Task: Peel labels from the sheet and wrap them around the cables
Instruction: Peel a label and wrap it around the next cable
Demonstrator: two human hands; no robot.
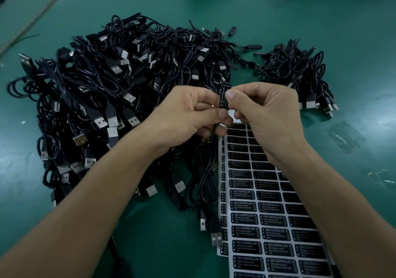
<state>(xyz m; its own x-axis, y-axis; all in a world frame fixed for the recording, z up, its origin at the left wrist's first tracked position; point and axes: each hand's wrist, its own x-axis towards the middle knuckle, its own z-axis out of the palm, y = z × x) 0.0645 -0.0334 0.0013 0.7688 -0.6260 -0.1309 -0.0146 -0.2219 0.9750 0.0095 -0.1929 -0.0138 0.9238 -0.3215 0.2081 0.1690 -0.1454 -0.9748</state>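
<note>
A green table carries heaps of black USB cables and a label sheet.

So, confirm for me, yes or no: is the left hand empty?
No, the left hand pinches a black cable, whose labelled upper end the right hand also pinches.

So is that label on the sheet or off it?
Off. The label sits against the cable, pinched between left hand and right hand above the sheet. Whether it is wrapped fully round, cannot tell.
</note>
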